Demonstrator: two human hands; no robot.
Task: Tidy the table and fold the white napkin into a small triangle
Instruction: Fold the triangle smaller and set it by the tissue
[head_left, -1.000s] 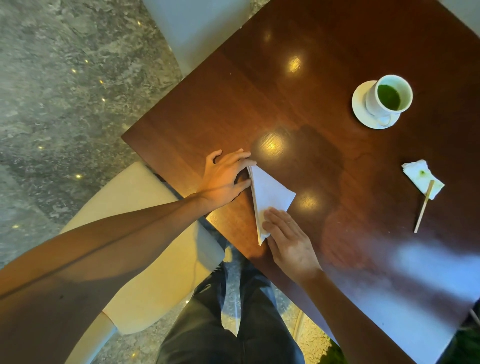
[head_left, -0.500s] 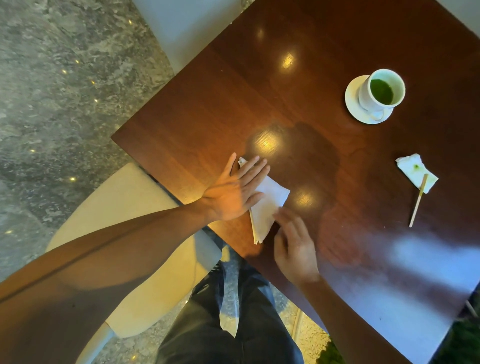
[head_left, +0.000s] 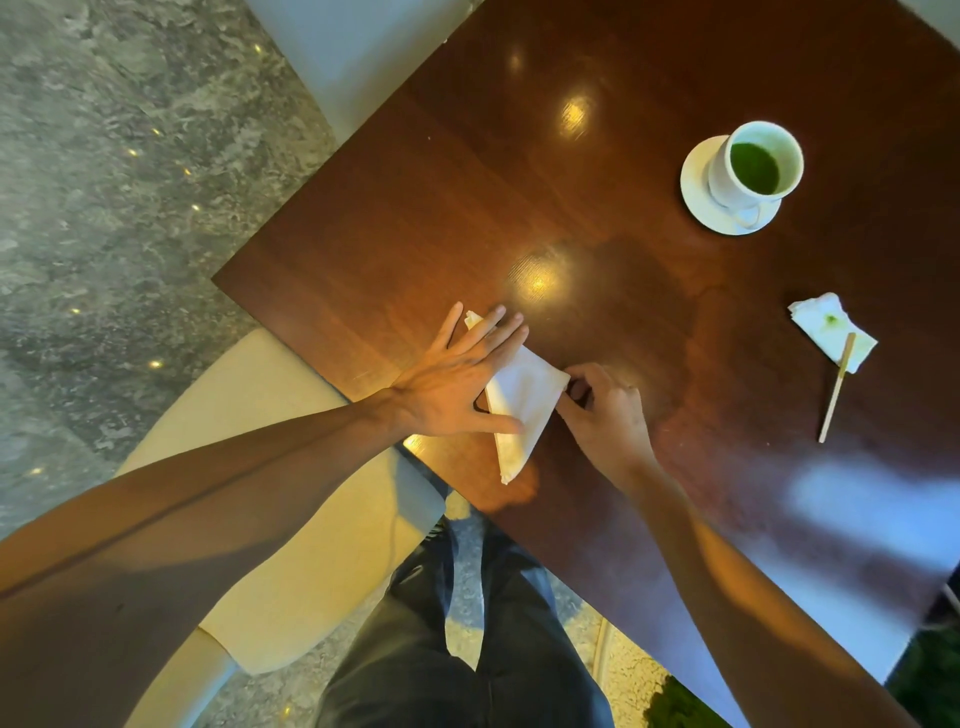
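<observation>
A person's left hand, fingers spread flat, pins the white napkin near the table edge, well apart from the cup, while the right hand pinches its right corner. A tug could slide the paper, skewing the triangle. The left palm hides the napkin's far edge; the fold underneath cannot be seen.

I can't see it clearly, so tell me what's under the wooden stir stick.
The wooden stir stick lies with its upper end on a green-stained crumpled napkin; the rest lies on the bare table. What the napkin itself covers is hidden.
</observation>
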